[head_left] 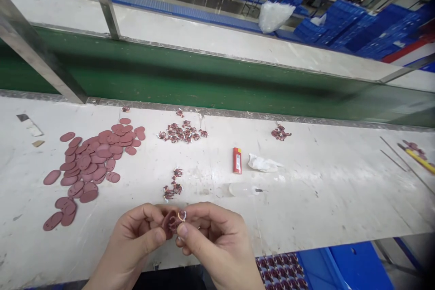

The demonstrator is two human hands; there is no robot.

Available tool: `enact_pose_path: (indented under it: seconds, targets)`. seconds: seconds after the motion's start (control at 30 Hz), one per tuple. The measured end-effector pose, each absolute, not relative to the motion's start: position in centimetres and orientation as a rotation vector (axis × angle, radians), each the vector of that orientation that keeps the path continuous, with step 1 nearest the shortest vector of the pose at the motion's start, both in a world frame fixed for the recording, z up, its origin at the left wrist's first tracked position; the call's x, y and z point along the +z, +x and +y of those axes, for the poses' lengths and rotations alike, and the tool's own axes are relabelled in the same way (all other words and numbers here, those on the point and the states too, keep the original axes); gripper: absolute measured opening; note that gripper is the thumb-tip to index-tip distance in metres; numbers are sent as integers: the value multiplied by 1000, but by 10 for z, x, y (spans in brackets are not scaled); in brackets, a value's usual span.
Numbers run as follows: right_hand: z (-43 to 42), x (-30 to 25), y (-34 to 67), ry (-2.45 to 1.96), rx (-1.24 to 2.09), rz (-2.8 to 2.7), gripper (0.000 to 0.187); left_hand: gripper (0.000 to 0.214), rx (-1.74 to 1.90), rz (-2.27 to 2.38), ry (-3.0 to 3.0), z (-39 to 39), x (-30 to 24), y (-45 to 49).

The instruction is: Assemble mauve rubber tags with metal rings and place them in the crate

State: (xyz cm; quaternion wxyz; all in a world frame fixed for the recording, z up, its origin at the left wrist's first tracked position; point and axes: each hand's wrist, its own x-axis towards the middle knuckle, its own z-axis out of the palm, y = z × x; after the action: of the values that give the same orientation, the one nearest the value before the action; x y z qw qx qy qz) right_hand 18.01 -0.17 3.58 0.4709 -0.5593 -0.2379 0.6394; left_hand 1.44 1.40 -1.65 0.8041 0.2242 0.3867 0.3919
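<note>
Nearest me, my left hand (136, 238) closes its grip on a dark-red oval piece (169, 226) above the desk (322, 190) edge, and my right hand (212, 235) pinches a small clip (181, 215) against it. I judge the fitting step is under way and calls for fine fingertip alignment; beyond lie the spare clips (172, 186) and the oval pile (95, 158)

I'm seeing bright, even overhead light on the scuffed white worktop (306, 199), soft shadows only, edges bowing, far shelves slightly blurred.

One red plastic lighter (237, 160); one crumpled white tissue (261, 163). Flat maroon oval pieces (95, 158): several dozen heaped; one more between left hand (136, 238) and right hand (215, 240).
</note>
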Motion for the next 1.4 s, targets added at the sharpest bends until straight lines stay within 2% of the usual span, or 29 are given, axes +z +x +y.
enact_pose_path:
  seconds: [0.4,0.6,0.83,1.1,1.2,1.4]
  targets:
    - [0,40,180,-1349,1507,-683,18,12,922,946,498,10,-12,22]
    - [-2,39,180,-1339,1489,-686,15,18,1000,1060,393,9,2,29]
    - [-5,40,182,-1370,1434,-760,13,12,930,1006,473,8,-5,24]
    - [-4,40,187,-1354,1431,-878,13,19,918,1069,442,8,10,31]
    - [-5,38,183,-1368,1397,-848,6,21,929,1079,431,7,12,31]
    - [-7,33,177,-1320,1437,-769,7,18,962,1082,429,5,8,31]
